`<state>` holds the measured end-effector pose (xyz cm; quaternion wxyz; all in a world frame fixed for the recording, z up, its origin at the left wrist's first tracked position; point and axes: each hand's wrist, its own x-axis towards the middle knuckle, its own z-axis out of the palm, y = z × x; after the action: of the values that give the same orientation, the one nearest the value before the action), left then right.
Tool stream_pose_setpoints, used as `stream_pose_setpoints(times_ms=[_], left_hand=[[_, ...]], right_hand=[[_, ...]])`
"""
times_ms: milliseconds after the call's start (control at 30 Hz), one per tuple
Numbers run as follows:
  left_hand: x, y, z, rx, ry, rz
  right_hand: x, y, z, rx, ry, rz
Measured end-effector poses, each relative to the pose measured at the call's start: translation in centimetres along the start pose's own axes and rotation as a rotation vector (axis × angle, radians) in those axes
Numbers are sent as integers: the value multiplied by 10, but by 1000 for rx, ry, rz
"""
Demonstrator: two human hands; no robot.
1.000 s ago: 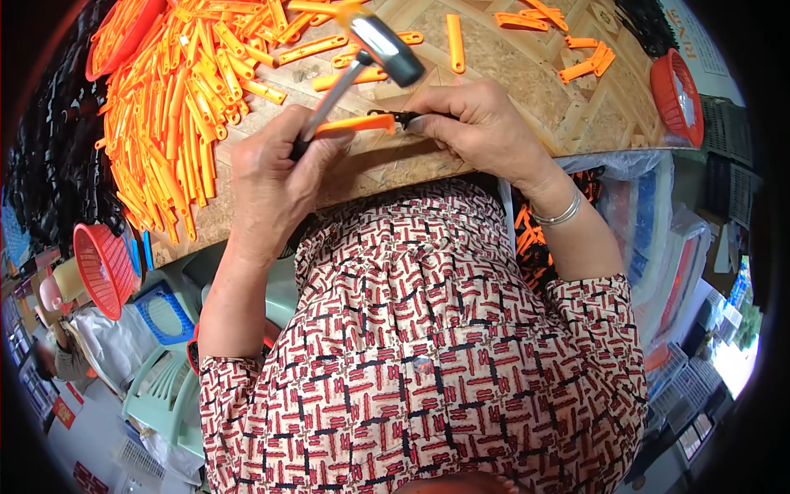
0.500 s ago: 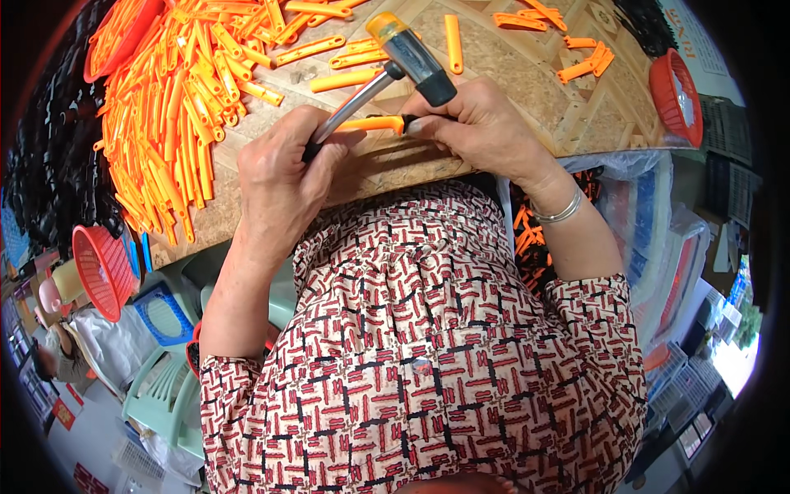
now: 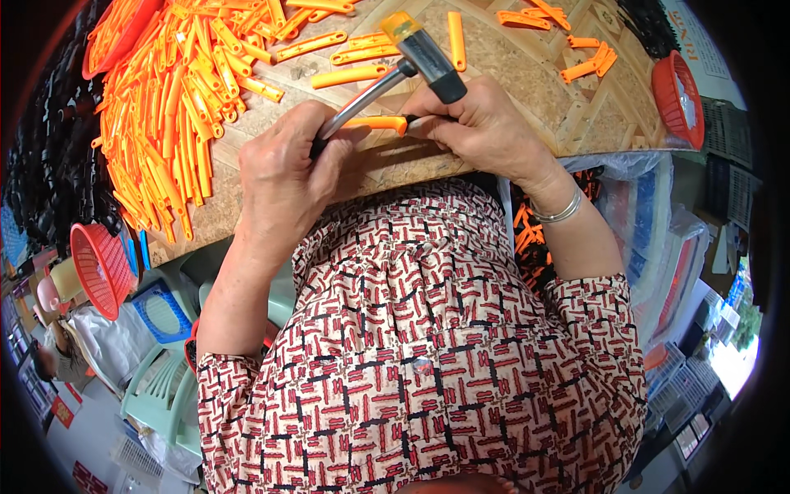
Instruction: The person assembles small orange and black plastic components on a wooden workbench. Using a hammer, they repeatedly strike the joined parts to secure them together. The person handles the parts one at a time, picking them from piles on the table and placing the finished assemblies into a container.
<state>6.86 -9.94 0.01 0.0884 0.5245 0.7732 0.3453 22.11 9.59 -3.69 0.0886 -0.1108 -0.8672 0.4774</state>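
My left hand (image 3: 284, 160) is closed around the grip of a two-faced mallet (image 3: 355, 102). Its head, amber on one end and black on the other, juts out above my right hand. The same left hand also grips one end of an orange plastic handle (image 3: 383, 123). At the handle's other end, my right hand (image 3: 485, 128) pinches a small dark part that meets it; most of that part is hidden by my fingers. Several loose orange handles (image 3: 350, 76) lie just beyond my hands.
A big heap of orange handles (image 3: 177, 107) covers the table's left side, with black parts (image 3: 49, 156) beside it. Red baskets stand at the right edge (image 3: 691, 111) and lower left (image 3: 95, 272). A pale green chair (image 3: 156, 395) is at the lower left.
The mallet head has shifted slightly right, tipping a little with my left hand. Both hands keep their grip at nearly the same place.
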Motion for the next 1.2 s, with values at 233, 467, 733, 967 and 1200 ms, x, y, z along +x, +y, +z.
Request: stream_pose_setpoints(times_ms=[233, 467, 733, 967, 1200], left_hand=[[9, 0, 11, 228, 41, 26], [7, -16, 11, -36, -42, -99], [38, -25, 7, 68, 53, -23], [62, -22, 29, 457, -75, 173], [56, -18, 10, 114, -74, 116]], right_hand=[[-3, -1, 10, -214, 215, -200], [-17, -19, 13, -713, 286, -376], [-47, -14, 8, -894, 366, -287], [-47, -17, 16, -736, 357, -256], [-58, -42, 25, -615, 286, 0]])
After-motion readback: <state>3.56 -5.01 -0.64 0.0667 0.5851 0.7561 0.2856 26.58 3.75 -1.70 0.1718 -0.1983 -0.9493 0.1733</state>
